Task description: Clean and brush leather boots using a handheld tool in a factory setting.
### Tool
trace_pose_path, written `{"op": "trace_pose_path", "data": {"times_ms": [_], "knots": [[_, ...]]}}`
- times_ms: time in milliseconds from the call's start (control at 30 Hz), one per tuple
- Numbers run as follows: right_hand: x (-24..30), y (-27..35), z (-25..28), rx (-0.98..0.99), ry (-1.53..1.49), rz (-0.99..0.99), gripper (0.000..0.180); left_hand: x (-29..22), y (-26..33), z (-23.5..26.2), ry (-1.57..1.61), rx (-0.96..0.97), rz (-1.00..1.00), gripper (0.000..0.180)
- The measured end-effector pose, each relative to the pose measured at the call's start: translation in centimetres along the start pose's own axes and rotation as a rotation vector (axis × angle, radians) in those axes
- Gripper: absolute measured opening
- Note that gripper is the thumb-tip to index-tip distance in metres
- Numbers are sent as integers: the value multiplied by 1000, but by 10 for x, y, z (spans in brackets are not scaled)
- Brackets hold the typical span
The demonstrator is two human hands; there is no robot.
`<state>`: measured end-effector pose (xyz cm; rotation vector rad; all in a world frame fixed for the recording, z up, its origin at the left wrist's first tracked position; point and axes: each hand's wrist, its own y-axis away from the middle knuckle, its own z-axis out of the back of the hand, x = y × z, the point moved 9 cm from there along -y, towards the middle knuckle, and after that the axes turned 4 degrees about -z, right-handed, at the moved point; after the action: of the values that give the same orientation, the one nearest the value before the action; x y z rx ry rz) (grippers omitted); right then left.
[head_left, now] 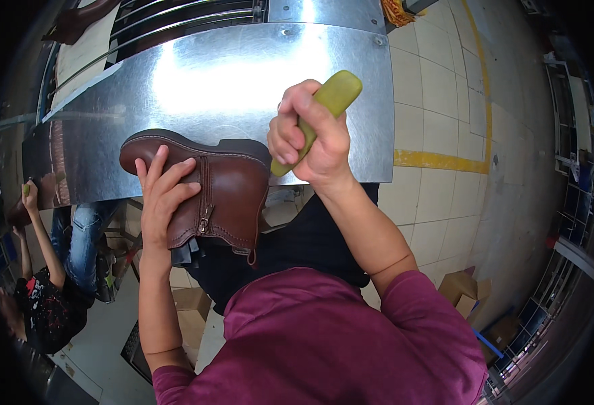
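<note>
A brown leather ankle boot [233, 192] lies on its side at the near edge of the metal table, sole turned away from me and toe to the left. Its side zipper with a metal pull faces up, and a loop hangs from the top edge. My left hand [162, 192] holds the boot, fingers spread over the vamp beside the zipper; its thumb side is partly hidden. Wrapped in my right hand [314, 135] is a long yellow-green block [341, 91] with rounded ends. The block's lower end is close to the boot's heel; contact I cannot tell.
The shiny metal table [243, 88] has a right edge beside the tiled floor [439, 115]. Metal rails [175, 30] and another brown boot [81, 23] are at the far left. A co-worker [50, 304] sits on the left. Cardboard boxes [462, 290] stand at lower right.
</note>
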<state>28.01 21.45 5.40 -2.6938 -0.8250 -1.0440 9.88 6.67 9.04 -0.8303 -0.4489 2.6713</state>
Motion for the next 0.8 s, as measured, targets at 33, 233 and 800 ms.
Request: {"op": "trace_pose_path", "data": {"times_ms": [33, 233, 800], "knots": [[-3, 0, 1, -1, -5, -2, 22, -2, -1, 0, -3, 5, 2, 28], [-20, -5, 2, -26, -49, -91, 20, -7, 6, 1, -31, -55, 192, 30], [-29, -29, -40, -82, 242, -232, 18, -6, 14, 6, 56, -40, 243, 45]]}}
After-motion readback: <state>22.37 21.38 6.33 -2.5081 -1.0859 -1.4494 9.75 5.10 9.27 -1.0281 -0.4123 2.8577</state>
